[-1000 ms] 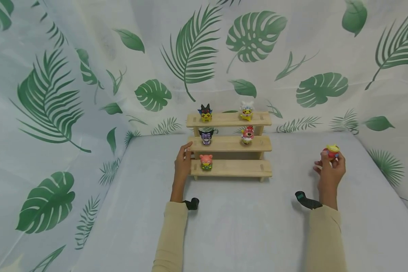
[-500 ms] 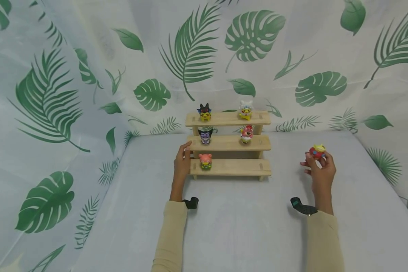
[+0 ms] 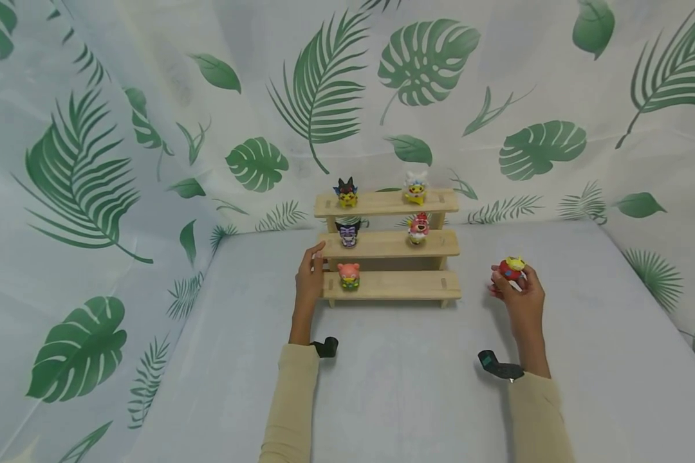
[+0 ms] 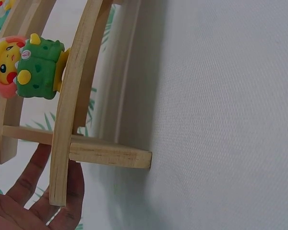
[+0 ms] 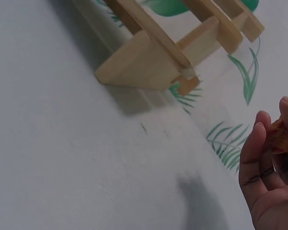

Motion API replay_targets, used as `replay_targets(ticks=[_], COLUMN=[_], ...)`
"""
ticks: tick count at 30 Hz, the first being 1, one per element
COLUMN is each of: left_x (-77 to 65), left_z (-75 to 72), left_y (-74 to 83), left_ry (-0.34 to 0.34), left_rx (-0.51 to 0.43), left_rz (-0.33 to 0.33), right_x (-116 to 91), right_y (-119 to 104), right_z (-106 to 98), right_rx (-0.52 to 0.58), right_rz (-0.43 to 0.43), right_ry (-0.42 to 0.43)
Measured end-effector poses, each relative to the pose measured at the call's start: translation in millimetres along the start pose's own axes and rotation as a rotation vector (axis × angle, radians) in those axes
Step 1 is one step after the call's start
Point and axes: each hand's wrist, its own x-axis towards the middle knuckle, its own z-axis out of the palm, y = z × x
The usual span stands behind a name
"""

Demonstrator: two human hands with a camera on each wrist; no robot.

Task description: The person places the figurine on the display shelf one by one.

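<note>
A three-tier wooden display stand (image 3: 390,285) stands near the back of the table. My left hand (image 3: 309,280) holds its left end; in the left wrist view, fingers (image 4: 31,175) reach around the lowest board's end. To the right of the stand, my right hand (image 3: 524,302) pinches a small red figurine (image 3: 511,268) with a yellow top, raised above the table. In the right wrist view that figurine is mostly cut off at the edge. A pink-hooded figurine (image 3: 349,276) in a green outfit sits at the left of the bottom tier.
On the middle tier are a purple-and-black figurine (image 3: 348,235) and a pink-and-white one (image 3: 418,229). The top tier bears a black-eared figurine (image 3: 346,192) and a white-hooded one (image 3: 416,188). Leaf-print sheeting (image 3: 324,58) hangs behind the white table (image 3: 405,386).
My right hand has carried the red figurine leftward, closer to the stand's right end. The left hand stays at the stand's left end, and the other figurines keep their places.
</note>
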Motion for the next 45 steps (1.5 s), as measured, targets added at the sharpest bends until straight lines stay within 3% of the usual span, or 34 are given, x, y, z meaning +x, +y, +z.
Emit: replay_targets(ticks=[6,13,20,30,37,45], left_x=[-1.1,-2.0,-2.1,-1.0,-2.3,-0.1], left_z=[-0.1,0.5,-0.4,-1.4,-0.2,-0.1], left_y=[0.6,-0.8,0.7,0.1,2.1,1.1], left_ry=[0.011,0.006,0.002,0.004,-0.002,0.011], left_rx=[-0.009,-0.005,-0.012,-0.013,-0.008,0.017], left_rz=[0.013,0.007,0.009,0.001,-0.005,0.014], right_x=[-4,-10,-18,-21,-24,-23], right_y=[13,17,13,17,22,29], right_z=[9,17,31,58,76,90], right_rx=[-0.038,-0.003,-0.020,-0.276,-0.590,-0.666], right_rz=[0.015,-0.051,-0.100,-0.240,-0.384,-0.433], right_ry=[-0.068,-0.168,-0.176,-0.263,-0.265,-0.269])
